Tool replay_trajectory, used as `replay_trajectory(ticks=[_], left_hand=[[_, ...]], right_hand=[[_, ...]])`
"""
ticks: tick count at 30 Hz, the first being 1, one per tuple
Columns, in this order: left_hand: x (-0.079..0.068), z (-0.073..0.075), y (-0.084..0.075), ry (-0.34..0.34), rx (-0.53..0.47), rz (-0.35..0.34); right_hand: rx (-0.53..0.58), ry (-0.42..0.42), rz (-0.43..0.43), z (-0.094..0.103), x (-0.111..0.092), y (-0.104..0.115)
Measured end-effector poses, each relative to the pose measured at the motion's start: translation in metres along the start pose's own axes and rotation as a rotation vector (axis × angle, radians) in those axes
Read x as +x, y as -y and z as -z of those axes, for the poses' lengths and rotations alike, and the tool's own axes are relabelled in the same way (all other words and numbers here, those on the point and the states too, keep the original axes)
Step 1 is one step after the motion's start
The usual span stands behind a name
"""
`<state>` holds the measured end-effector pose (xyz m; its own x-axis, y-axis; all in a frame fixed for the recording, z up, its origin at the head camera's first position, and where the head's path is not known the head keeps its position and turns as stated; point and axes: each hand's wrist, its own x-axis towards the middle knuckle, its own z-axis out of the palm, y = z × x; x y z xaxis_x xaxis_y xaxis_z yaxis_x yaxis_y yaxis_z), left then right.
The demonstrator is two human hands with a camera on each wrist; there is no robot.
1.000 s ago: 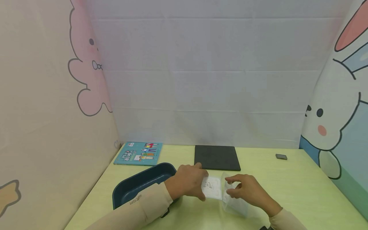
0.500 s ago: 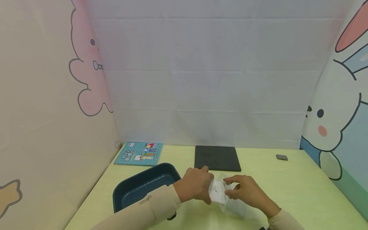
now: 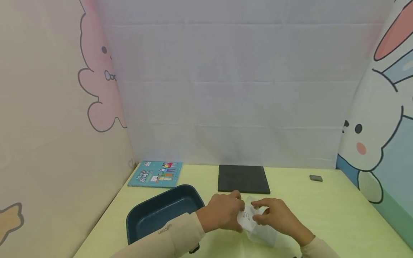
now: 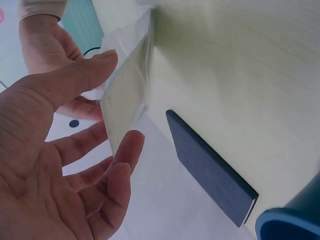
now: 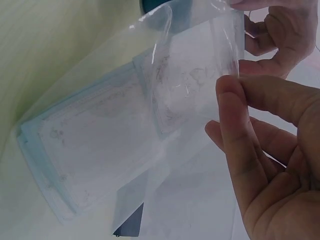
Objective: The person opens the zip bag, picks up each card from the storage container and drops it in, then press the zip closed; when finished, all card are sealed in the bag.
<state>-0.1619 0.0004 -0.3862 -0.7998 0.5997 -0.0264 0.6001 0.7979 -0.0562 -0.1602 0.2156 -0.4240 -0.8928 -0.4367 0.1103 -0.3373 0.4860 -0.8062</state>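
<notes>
My left hand (image 3: 226,212) holds a thin white square pad (image 3: 246,218) with a faint printed pattern, thumb on one edge and fingers on the other. In the left wrist view the pad (image 4: 122,100) stands edge-on between thumb and fingertips. My right hand (image 3: 280,216) pinches the mouth of a clear plastic bag (image 3: 266,234). Seen from the right wrist, part of the pad (image 5: 192,65) lies within the bag. Deeper in the bag is a stack of similar white sheets (image 5: 95,145) with pale blue edges. Whether the pad is one sheet or several, I cannot tell.
A dark blue tub (image 3: 161,211) stands left, partly behind my left sleeve. At the back lie a blue illustrated book (image 3: 158,174) and a flat black board (image 3: 243,179). A small grey block (image 3: 316,178) sits far right on the yellow table (image 3: 338,215).
My left hand has moved right with the white pad, which has gone further into the clear bag. My right hand has stayed almost still at the bag's mouth.
</notes>
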Motion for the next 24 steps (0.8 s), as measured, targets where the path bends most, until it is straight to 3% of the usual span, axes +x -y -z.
replay_trajectory(ticks=[6, 10, 17, 24], left_hand=[[-0.012, 0.007, 0.009, -0.045, -0.075, -0.008], [-0.015, 0.010, 0.010, -0.056, -0.075, -0.009], [-0.010, 0.003, 0.003, -0.020, -0.123, 0.001], [-0.006, -0.007, -0.004, -0.018, -0.100, -0.004]], right_hand=[[-0.013, -0.023, -0.020, 0.003, -0.001, -0.001], [-0.016, -0.018, -0.021, 0.004, 0.000, -0.001], [-0.011, 0.008, 0.012, 0.001, 0.001, 0.003], [0.006, 0.014, 0.041, -0.001, 0.002, 0.007]])
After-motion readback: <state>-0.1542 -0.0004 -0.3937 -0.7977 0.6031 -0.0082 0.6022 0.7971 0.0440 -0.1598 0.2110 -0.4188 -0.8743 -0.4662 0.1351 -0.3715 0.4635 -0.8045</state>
